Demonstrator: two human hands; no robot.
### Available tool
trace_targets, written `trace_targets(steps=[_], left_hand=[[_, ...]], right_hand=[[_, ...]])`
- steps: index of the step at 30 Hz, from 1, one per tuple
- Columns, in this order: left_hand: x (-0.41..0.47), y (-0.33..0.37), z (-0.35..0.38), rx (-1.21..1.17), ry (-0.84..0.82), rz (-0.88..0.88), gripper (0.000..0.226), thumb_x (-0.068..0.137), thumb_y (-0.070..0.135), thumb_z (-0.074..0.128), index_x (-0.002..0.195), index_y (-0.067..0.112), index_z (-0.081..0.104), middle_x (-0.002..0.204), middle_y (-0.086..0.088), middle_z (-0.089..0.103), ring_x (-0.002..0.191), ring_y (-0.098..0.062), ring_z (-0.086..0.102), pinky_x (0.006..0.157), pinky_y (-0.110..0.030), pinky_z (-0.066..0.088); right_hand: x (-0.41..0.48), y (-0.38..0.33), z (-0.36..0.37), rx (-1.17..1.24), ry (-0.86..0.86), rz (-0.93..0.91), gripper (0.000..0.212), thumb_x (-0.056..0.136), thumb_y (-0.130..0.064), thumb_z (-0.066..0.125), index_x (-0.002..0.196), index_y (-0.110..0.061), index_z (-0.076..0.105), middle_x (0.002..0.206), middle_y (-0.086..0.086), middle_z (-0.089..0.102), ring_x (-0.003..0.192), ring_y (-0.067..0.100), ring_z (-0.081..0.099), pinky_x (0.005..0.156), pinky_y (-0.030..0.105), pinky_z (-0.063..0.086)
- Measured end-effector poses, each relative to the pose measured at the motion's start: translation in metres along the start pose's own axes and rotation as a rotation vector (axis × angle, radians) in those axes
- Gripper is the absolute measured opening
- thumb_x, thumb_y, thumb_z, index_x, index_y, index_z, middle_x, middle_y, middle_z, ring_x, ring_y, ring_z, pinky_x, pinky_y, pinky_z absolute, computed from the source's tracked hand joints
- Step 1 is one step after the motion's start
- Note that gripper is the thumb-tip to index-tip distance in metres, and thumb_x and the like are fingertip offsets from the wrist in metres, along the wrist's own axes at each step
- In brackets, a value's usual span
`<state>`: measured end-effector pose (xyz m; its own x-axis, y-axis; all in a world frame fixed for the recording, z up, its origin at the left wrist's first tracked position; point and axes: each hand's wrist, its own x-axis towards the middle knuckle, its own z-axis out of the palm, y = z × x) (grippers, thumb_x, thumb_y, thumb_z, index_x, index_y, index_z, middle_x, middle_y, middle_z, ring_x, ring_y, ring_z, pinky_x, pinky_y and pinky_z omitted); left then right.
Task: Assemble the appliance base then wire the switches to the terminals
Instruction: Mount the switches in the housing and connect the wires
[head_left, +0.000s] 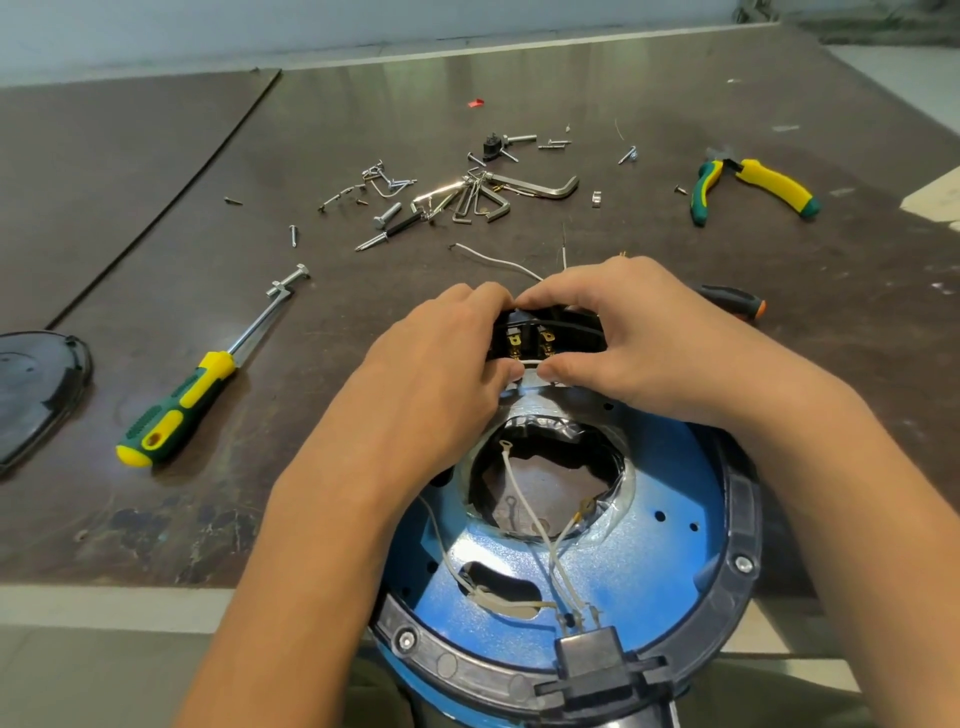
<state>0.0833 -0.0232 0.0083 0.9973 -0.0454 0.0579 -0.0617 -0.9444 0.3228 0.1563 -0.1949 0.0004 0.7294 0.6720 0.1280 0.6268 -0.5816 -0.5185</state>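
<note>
A round blue appliance base (670, 483) with a black rim lies upside down at the table's near edge. At its far side sits a black switch block (540, 338) with brass terminals showing. My left hand (441, 364) and my right hand (623, 338) curl around this block from either side. Both thumbs pinch a short white wire (531, 364) just below the terminals. Several white wires (524, 499) with ring lugs run loose across the base's central opening toward a black connector (592, 654) at the near rim.
A green-yellow screwdriver (208, 389) lies to the left, a black cover (31, 384) at the far left edge. Screws, bolts and hex keys (467, 192) are scattered beyond my hands. Green-yellow pliers (753, 187) lie far right; a black-orange handle (737, 301) shows behind my right hand.
</note>
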Motion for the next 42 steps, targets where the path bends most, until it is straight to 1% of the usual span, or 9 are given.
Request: trace_targets(steps=[10, 19, 22, 26, 29, 33, 36, 39, 42], left_hand=[[-0.002, -0.001, 0.003, -0.005, 0.038, 0.019, 0.042, 0.093, 0.043, 0.061, 0.129, 0.030, 0.046, 0.115, 0.009, 0.055, 0.102, -0.011, 0.053, 0.081, -0.031, 0.047], [0.000, -0.003, 0.003, -0.039, 0.043, 0.042, 0.047, 0.092, 0.036, 0.063, 0.135, 0.027, 0.045, 0.122, 0.007, 0.053, 0.107, -0.009, 0.050, 0.091, -0.029, 0.046], [-0.001, -0.002, 0.003, -0.081, 0.069, 0.046, 0.050, 0.092, 0.036, 0.063, 0.138, 0.027, 0.046, 0.126, 0.007, 0.051, 0.111, -0.007, 0.049, 0.091, -0.023, 0.043], [-0.006, -0.002, 0.001, -0.093, 0.119, 0.062, 0.055, 0.094, 0.038, 0.061, 0.143, 0.028, 0.039, 0.136, 0.009, 0.047, 0.121, -0.008, 0.048, 0.092, -0.021, 0.040], [-0.009, -0.005, 0.000, -0.062, 0.128, 0.056, 0.057, 0.096, 0.040, 0.057, 0.147, 0.029, 0.035, 0.141, 0.010, 0.045, 0.126, -0.008, 0.046, 0.094, -0.019, 0.036], [-0.013, -0.009, -0.005, -0.084, 0.091, 0.037, 0.051, 0.099, 0.038, 0.053, 0.146, 0.031, 0.035, 0.140, 0.011, 0.046, 0.124, -0.010, 0.048, 0.099, -0.028, 0.043], [-0.014, -0.008, -0.004, -0.052, 0.029, -0.001, 0.046, 0.101, 0.032, 0.049, 0.144, 0.032, 0.033, 0.134, 0.010, 0.049, 0.117, -0.011, 0.050, 0.091, -0.034, 0.048], [-0.012, -0.007, -0.001, 0.002, 0.035, -0.011, 0.045, 0.101, 0.031, 0.049, 0.142, 0.033, 0.033, 0.132, 0.011, 0.050, 0.115, -0.013, 0.051, 0.086, -0.035, 0.049], [-0.012, -0.008, 0.000, -0.026, 0.050, -0.014, 0.045, 0.100, 0.032, 0.050, 0.142, 0.034, 0.034, 0.132, 0.012, 0.050, 0.115, -0.011, 0.051, 0.087, -0.035, 0.049]], right_hand=[[0.002, 0.000, -0.001, 0.033, -0.020, 0.006, 0.053, 0.078, -0.035, 0.079, 0.129, -0.033, 0.063, 0.113, -0.015, 0.069, 0.101, 0.001, 0.062, 0.087, 0.023, 0.050], [0.002, 0.001, 0.000, 0.063, -0.022, -0.008, 0.051, 0.079, -0.032, 0.076, 0.128, -0.034, 0.062, 0.114, -0.017, 0.068, 0.103, -0.002, 0.061, 0.088, 0.018, 0.049], [0.002, 0.002, 0.001, 0.062, -0.029, -0.005, 0.053, 0.080, -0.043, 0.075, 0.131, -0.034, 0.061, 0.120, -0.017, 0.066, 0.109, -0.003, 0.058, 0.092, 0.019, 0.047], [0.002, 0.013, -0.004, 0.465, 0.045, 0.211, 0.056, 0.075, -0.071, 0.065, 0.115, -0.033, 0.070, 0.105, -0.013, 0.075, 0.093, -0.005, 0.067, 0.083, 0.026, 0.050], [0.004, 0.035, -0.008, 0.785, 0.239, 0.492, 0.043, 0.097, -0.058, 0.049, 0.102, -0.021, 0.071, 0.101, 0.006, 0.077, 0.077, 0.009, 0.070, 0.068, 0.024, 0.051], [0.000, 0.064, 0.004, 0.338, 0.348, 0.499, 0.017, 0.098, -0.022, 0.058, 0.110, -0.022, 0.071, 0.110, 0.005, 0.073, 0.099, 0.014, 0.066, 0.088, 0.032, 0.049], [0.007, 0.064, 0.009, 0.063, 0.121, 0.332, 0.034, 0.096, -0.016, 0.061, 0.130, -0.021, 0.063, 0.132, 0.002, 0.062, 0.118, 0.014, 0.056, 0.098, 0.027, 0.039], [0.018, 0.058, 0.007, -0.161, -0.124, 0.276, 0.034, 0.100, -0.020, 0.058, 0.134, -0.023, 0.062, 0.148, 0.000, 0.052, 0.136, 0.021, 0.045, 0.107, 0.031, 0.033], [0.021, 0.055, 0.002, -0.196, -0.156, 0.293, 0.034, 0.101, -0.020, 0.058, 0.134, -0.025, 0.063, 0.152, -0.002, 0.049, 0.140, 0.023, 0.042, 0.113, 0.036, 0.034]])
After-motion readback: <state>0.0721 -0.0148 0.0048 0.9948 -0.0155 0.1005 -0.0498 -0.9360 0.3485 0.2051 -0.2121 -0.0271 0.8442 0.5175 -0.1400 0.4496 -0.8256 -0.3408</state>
